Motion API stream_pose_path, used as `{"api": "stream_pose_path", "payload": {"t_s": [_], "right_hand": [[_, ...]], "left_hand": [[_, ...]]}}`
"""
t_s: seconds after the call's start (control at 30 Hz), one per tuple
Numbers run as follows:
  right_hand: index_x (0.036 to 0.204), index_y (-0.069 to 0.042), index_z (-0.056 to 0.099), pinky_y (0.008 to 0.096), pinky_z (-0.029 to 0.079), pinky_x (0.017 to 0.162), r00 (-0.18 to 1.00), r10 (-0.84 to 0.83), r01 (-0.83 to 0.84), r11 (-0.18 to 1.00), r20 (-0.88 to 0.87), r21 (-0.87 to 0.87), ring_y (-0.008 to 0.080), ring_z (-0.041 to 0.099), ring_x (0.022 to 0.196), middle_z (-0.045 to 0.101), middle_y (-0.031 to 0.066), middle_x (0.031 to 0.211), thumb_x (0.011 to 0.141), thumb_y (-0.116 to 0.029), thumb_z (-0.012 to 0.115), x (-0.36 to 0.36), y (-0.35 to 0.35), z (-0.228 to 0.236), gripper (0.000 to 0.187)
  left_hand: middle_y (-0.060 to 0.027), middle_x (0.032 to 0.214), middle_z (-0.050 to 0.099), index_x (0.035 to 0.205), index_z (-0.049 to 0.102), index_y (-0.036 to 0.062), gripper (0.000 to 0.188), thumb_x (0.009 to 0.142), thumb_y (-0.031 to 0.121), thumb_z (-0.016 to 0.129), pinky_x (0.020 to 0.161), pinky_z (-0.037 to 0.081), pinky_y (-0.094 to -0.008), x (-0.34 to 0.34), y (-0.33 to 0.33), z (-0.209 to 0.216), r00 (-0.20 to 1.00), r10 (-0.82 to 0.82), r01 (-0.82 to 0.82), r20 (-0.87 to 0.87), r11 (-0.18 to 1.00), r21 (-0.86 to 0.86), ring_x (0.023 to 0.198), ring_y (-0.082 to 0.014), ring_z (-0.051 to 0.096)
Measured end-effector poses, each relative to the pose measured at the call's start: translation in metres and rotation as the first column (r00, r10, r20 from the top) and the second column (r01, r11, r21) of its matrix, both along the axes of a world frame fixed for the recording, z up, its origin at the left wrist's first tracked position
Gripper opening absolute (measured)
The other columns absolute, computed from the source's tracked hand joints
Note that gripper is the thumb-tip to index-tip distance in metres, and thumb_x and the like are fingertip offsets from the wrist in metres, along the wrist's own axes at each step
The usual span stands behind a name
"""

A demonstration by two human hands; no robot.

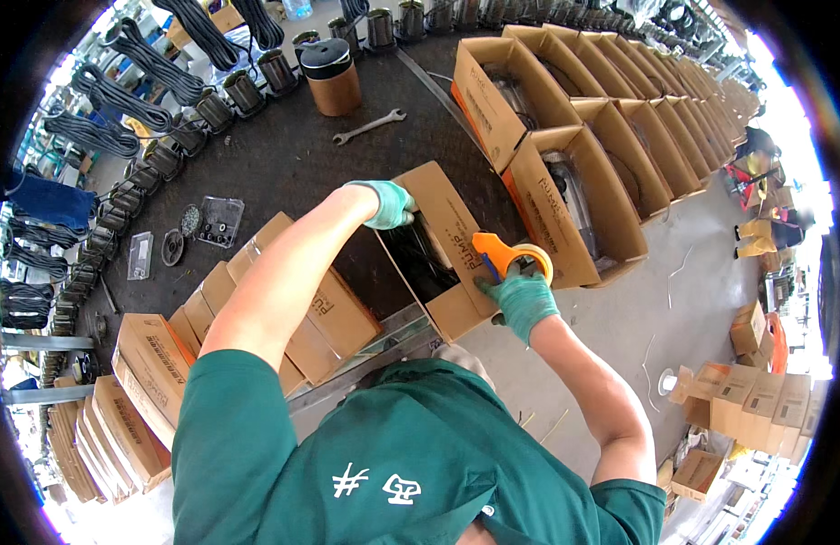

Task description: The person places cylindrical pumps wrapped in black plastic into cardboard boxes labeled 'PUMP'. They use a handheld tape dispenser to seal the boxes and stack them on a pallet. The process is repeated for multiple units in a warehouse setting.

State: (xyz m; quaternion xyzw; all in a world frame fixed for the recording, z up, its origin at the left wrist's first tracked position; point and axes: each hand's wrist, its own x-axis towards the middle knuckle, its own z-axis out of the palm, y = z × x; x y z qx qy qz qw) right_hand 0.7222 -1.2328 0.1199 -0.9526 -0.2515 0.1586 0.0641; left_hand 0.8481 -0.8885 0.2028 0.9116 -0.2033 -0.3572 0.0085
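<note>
In front of me on the dark workbench stands a cardboard box [456, 238], its top partly open with black contents showing inside. My left hand [388, 205], in a green glove, has its fingers curled over the box's far left edge. An orange tape dispenser [495, 250] with a roll of tape [536, 259] is in my gloved right hand [522, 302], the fingers closed around it. The dispenser is at the box's right side, close above its flap. The grip's underside is hidden by the hand.
Open boxes [565, 195] stand in rows at the right. Closed boxes [334, 313] line up at the left. A wrench [370, 127], a brown lidded canister [335, 89] and a clear parts tray [221, 222] lie farther back. Metal pump bodies [244, 91] with coiled black cables edge the bench.
</note>
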Motion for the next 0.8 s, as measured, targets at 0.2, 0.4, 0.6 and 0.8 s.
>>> {"api": "stream_pose_path", "payload": {"t_s": [0.2, 0.4, 0.6, 0.8], "right_hand": [[0.153, -0.036, 0.056, 0.0514, 0.046, 0.106, 0.975, 0.223, -0.215, 0.918, -0.014, -0.334, 0.0396, 0.057, 0.128, 0.056, 0.0221, 0.142, 0.081, -0.031, 0.086, 0.004, 0.026, 0.044, 0.078], [0.15, -0.033, 0.059, 0.0543, 0.048, 0.101, 0.97, 0.235, -0.208, 0.93, 0.056, -0.301, 0.0353, 0.059, 0.127, 0.062, 0.0188, 0.133, 0.08, -0.033, 0.086, -0.003, 0.013, 0.045, 0.074], [0.148, -0.031, 0.061, 0.0538, 0.049, 0.101, 0.978, 0.206, -0.188, 0.938, 0.034, -0.291, 0.035, 0.061, 0.124, 0.062, 0.0197, 0.131, 0.077, -0.033, 0.089, 0.0, 0.011, 0.047, 0.076], [0.144, -0.026, 0.064, 0.0434, 0.055, 0.097, 0.998, 0.057, -0.057, 0.998, 0.026, -0.01, 0.0383, 0.067, 0.109, 0.066, 0.0178, 0.125, 0.078, -0.017, 0.09, 0.012, -0.044, 0.057, 0.072]], "left_hand": [[-0.0155, 0.16, 0.046, 0.15, 0.055, 0.0124, 0.054, 0.113, 0.049, 0.041, 0.128, 0.025, -0.0471, -0.068, 0.062, -0.065, 0.58, 0.743, -0.091, 0.333, 0.465, -0.881, 0.151, -0.036, 0.04], [-0.0122, 0.164, 0.043, 0.161, 0.043, 0.033, 0.053, 0.11, 0.046, 0.041, 0.118, 0.037, -0.0604, -0.03, -0.023, -0.072, 0.722, 0.535, -0.43, 0.438, 0.843, -0.323, 0.143, -0.04, 0.048], [-0.0172, 0.144, 0.057, 0.16, 0.046, 0.0314, 0.052, 0.109, 0.04, 0.044, 0.107, 0.046, -0.0587, -0.023, -0.017, -0.058, 0.774, 0.475, -0.39, 0.419, 0.879, -0.275, 0.124, -0.0399, 0.06], [-0.0205, 0.143, 0.055, 0.16, 0.046, 0.031, 0.054, 0.107, 0.04, 0.048, 0.105, 0.049, -0.0556, -0.066, -0.018, -0.07, 0.731, 0.564, -0.485, 0.383, 0.825, -0.29, 0.123, -0.0402, 0.06]]}}
